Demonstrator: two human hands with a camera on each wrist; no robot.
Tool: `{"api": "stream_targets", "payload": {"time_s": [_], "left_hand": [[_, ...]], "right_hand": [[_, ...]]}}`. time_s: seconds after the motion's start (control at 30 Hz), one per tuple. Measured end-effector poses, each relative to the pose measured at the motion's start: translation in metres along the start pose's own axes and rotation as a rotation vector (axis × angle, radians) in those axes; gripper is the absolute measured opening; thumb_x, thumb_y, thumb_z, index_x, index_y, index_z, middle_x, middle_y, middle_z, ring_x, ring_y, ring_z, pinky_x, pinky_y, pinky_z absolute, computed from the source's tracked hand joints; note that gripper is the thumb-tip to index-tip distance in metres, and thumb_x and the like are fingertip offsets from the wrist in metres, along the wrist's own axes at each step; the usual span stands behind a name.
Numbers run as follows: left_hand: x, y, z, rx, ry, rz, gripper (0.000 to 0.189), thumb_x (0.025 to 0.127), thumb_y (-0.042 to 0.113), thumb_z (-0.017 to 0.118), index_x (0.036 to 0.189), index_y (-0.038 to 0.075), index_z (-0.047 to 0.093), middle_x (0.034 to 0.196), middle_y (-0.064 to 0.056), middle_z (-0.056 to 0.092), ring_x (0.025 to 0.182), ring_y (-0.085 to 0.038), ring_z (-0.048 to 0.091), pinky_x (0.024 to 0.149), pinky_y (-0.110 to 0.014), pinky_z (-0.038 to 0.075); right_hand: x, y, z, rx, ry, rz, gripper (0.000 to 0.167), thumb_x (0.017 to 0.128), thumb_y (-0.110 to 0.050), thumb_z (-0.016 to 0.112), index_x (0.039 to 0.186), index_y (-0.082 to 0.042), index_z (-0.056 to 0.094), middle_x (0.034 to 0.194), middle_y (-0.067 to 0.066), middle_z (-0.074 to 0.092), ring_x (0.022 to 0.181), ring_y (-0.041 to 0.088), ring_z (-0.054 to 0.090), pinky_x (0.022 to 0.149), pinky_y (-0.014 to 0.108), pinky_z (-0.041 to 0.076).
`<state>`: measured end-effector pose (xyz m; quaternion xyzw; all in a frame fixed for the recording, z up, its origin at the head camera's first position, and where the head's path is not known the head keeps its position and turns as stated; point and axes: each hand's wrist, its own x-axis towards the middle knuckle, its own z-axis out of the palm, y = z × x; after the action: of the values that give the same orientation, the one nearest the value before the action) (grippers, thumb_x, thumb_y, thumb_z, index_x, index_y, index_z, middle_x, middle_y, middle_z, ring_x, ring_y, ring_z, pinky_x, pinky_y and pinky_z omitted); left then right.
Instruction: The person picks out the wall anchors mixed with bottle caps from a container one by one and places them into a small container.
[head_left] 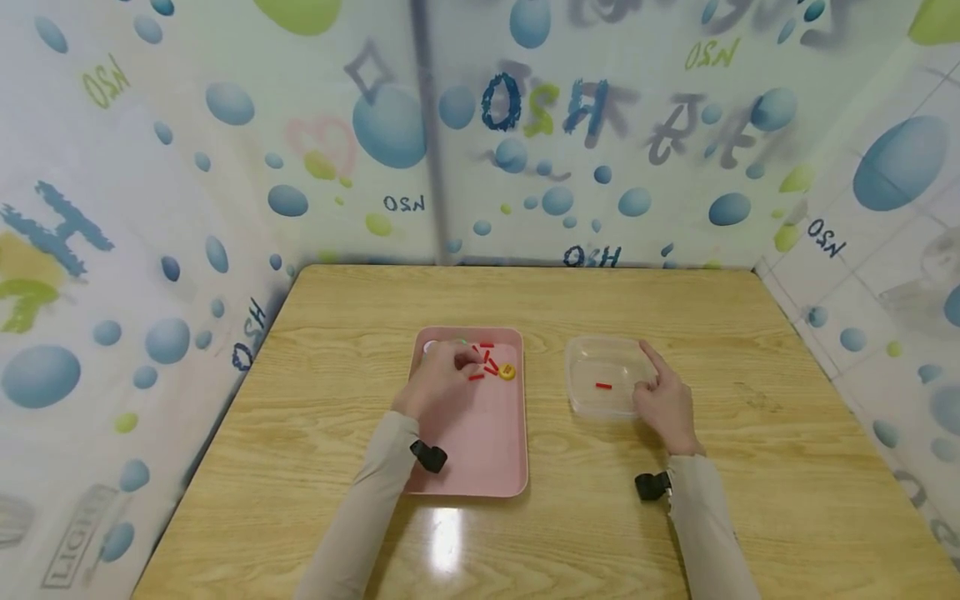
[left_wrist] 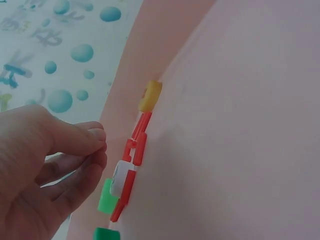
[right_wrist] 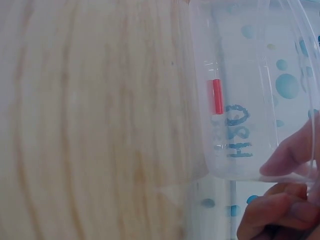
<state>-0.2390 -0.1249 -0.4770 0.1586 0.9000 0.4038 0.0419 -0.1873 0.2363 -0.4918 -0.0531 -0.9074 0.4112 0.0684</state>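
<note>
Over the upper part of a pink tray point(head_left: 487, 450), my left hand point(head_left: 442, 375) has its thumb and fingertips together, and nothing shows between them. Beside its fingertips lie several short red sticks point(head_left: 492, 365) and a yellow round piece point(head_left: 507, 372). In the left wrist view a white piece point(left_wrist: 120, 178) and green pieces point(left_wrist: 106, 196) stand among the sticks. My right hand point(head_left: 666, 408) grips the right side wall of a clear plastic box point(head_left: 581, 408), index finger stretched along the rim. A single red stick point(right_wrist: 217, 96) lies inside the box.
Both containers rest on a wooden table point(head_left: 600, 525), the box to the right of the tray with a gap between. Walls with printed bubbles point(head_left: 390, 125) enclose the table at the back and sides. Dark wrist cameras point(head_left: 429, 457) are worn on both wrists.
</note>
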Motion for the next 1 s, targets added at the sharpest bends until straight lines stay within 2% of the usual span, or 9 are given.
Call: {"api": "stream_targets", "payload": {"time_s": [0.17, 0.37, 0.5, 0.63, 0.8, 1.0], "left_hand": [[0.0015, -0.0020, 0.0017, 0.065, -0.017, -0.017, 0.011, 0.094, 0.010, 0.073, 0.102, 0.010, 0.079, 0.098, 0.001, 0.074, 0.095, -0.015, 0.064, 0.087, -0.032, 0.058], [0.0009, -0.0039, 0.0031, 0.098, -0.049, -0.034, 0.010, 0.093, 0.006, 0.072, 0.100, 0.010, 0.079, 0.097, 0.001, 0.073, 0.096, -0.014, 0.062, 0.088, -0.032, 0.057], [0.0013, -0.0033, 0.0039, 0.145, -0.067, 0.003, 0.013, 0.092, 0.000, 0.069, 0.097, 0.006, 0.079, 0.096, -0.003, 0.074, 0.095, -0.016, 0.062, 0.085, -0.032, 0.056], [0.0022, -0.0031, 0.0048, 0.177, -0.053, 0.054, 0.013, 0.089, -0.004, 0.069, 0.094, 0.003, 0.079, 0.093, -0.005, 0.075, 0.091, -0.017, 0.064, 0.081, -0.032, 0.056], [0.0032, -0.0044, 0.0065, 0.176, -0.025, 0.082, 0.012, 0.089, -0.003, 0.070, 0.094, 0.002, 0.079, 0.092, -0.007, 0.075, 0.089, -0.016, 0.063, 0.079, -0.030, 0.056], [0.0013, -0.0007, 0.0052, 0.127, -0.036, 0.043, 0.013, 0.092, -0.001, 0.069, 0.100, 0.003, 0.078, 0.098, -0.007, 0.074, 0.092, -0.017, 0.063, 0.084, -0.034, 0.057]], "right_hand": [[0.0008, 0.0009, -0.0003, 0.004, 0.008, 0.005, 0.074, 0.085, 0.002, 0.043, 0.157, -0.018, 0.041, 0.045, -0.009, 0.027, 0.045, 0.007, 0.016, 0.043, 0.025, 0.020], [0.0009, 0.0014, -0.0007, 0.010, 0.006, 0.014, 0.074, 0.086, 0.001, 0.043, 0.157, -0.019, 0.040, 0.045, -0.009, 0.027, 0.045, 0.007, 0.016, 0.043, 0.025, 0.020], [0.0019, 0.0017, -0.0004, 0.009, 0.007, 0.020, 0.075, 0.085, 0.001, 0.044, 0.157, -0.020, 0.040, 0.045, -0.009, 0.028, 0.044, 0.007, 0.018, 0.043, 0.025, 0.022], [0.0030, 0.0016, 0.0000, 0.006, 0.018, 0.019, 0.075, 0.084, 0.002, 0.044, 0.157, -0.018, 0.041, 0.045, -0.009, 0.029, 0.044, 0.007, 0.020, 0.042, 0.025, 0.023], [0.0037, 0.0026, -0.0001, 0.000, 0.025, 0.014, 0.074, 0.085, 0.001, 0.044, 0.156, -0.018, 0.041, 0.044, -0.009, 0.029, 0.043, 0.007, 0.021, 0.042, 0.025, 0.024], [0.0030, 0.0044, 0.0000, 0.016, 0.008, 0.014, 0.073, 0.086, 0.001, 0.043, 0.157, -0.018, 0.041, 0.044, -0.009, 0.030, 0.042, 0.007, 0.020, 0.041, 0.025, 0.023]]}}
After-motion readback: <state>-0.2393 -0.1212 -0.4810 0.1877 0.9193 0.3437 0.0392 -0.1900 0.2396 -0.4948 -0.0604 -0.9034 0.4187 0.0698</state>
